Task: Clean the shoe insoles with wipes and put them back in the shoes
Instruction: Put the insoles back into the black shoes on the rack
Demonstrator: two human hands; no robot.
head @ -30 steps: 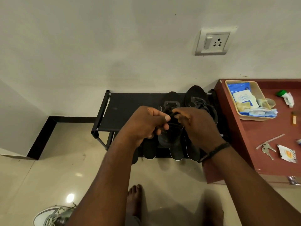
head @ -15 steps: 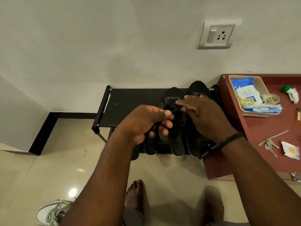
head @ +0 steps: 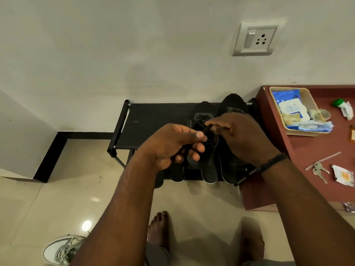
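Two black shoes stand on a black shoe rack: one under my hands, the other to its right. My left hand pinches a black lace of the near shoe between thumb and fingers. My right hand pinches the other lace end over the shoe's tongue. Black insoles with pale edges stick out from the rack's lower level. A blue pack of wipes lies in a beige tray on the red table.
The red table stands right of the rack, with keys, a torn sachet and a green-capped tube. A grey sneaker lies on the tiled floor at lower left. My bare foot is below the rack.
My hands have drawn slightly apart along the lace, the right hand shifting up over the shoe's tongue. The camera has tilted a little; the shoes stay on the rack.
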